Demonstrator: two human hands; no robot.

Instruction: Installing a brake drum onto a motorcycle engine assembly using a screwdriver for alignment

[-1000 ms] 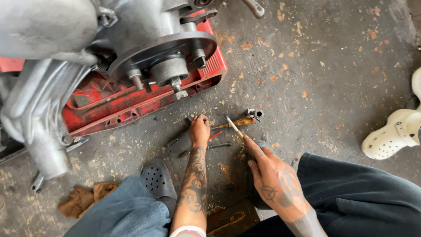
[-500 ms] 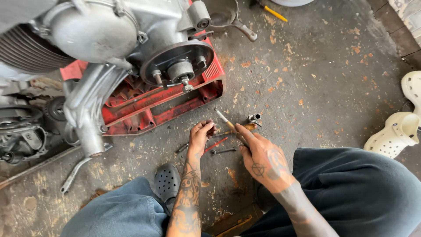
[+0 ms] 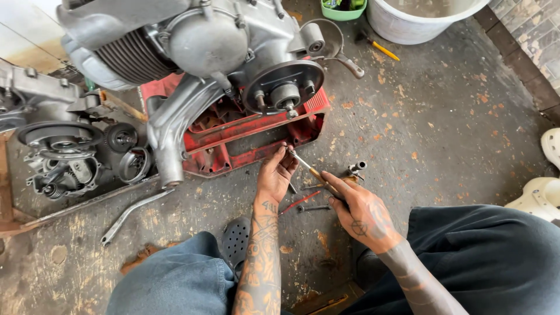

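Stained concrete floor with a grey engine on a red tray.

The right hand grips a slim metal tool pointing at the tray's near edge, where the left hand pinches the tool's tip. Loose tools lie between the hands. A white bucket stands at the far edge by a tiled wall; open floor lies right of the tray.
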